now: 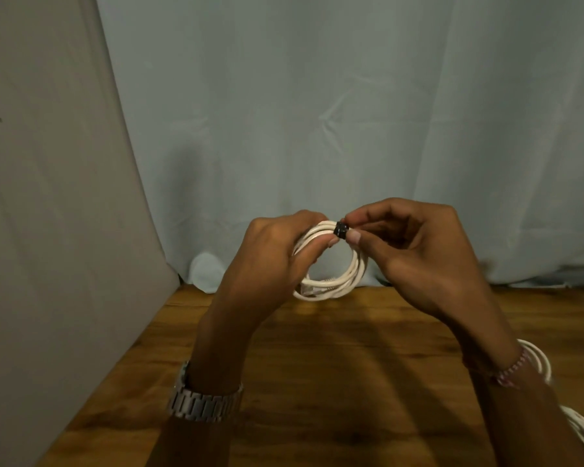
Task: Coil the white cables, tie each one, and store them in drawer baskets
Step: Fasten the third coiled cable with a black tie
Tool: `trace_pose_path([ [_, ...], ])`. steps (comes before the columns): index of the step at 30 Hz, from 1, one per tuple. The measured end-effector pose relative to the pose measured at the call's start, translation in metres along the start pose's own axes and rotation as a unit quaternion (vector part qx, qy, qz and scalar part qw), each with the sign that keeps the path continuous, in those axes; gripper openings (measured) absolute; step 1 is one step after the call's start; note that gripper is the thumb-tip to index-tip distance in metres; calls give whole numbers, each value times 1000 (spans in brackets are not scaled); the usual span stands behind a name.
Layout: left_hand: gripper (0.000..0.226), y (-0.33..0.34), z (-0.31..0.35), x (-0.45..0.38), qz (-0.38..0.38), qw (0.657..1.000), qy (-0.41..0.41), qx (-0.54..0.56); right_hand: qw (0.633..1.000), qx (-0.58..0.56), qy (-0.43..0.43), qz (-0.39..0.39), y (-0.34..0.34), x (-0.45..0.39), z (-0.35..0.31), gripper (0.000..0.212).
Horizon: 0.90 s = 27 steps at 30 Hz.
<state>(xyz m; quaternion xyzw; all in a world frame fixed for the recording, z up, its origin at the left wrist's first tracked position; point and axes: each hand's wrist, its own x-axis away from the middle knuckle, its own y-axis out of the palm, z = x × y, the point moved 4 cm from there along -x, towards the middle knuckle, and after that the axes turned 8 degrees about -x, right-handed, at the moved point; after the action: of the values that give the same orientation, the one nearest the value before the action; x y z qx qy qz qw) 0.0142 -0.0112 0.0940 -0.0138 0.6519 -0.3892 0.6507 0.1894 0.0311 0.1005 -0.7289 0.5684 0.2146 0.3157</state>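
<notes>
A coiled cable (pixel 331 264) is being held upright above the far part of the table (pixel 317 382), before the curtain (pixel 317 112) that is hanging behind the table's far edge. The coil's left side is being gripped by the left hand (pixel 273 261), and a tie (pixel 340 229) at the coil's top is being pinched by the right hand (pixel 418 251). More cable loops (pixel 553 392) are lying near the table's right edge, partly hidden behind the right forearm. A cloth panel (pixel 48 197) is hanging along the table's left edge.
</notes>
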Motion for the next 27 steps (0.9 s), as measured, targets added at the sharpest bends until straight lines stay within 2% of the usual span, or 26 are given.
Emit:
trace_pose_path([
  [7,31,12,-3,1,-91,994,-51,-13,1000,-13,25,-12,-2,-2,5,15],
  [11,18,12,-5,4,-113,989,-77,48,999,1,16,-37,-2,-3,6,20],
  [14,11,10,-7,5,-114,967,-154,166,997,35,-3,-62,1,-2,4,22],
  [18,11,9,-7,5,-97,949,-217,206,998,51,-25,-42,7,-1,5,18],
  [20,20,9,-8,4,-93,936,-240,241,998,48,-17,-33,7,-1,6,18],
  [22,30,10,-8,4,-100,930,-242,256,997,58,4,-42,7,-1,8,21],
  [27,13,13,-9,3,-83,938,-237,240,996,79,31,-33,4,-2,13,17],
])
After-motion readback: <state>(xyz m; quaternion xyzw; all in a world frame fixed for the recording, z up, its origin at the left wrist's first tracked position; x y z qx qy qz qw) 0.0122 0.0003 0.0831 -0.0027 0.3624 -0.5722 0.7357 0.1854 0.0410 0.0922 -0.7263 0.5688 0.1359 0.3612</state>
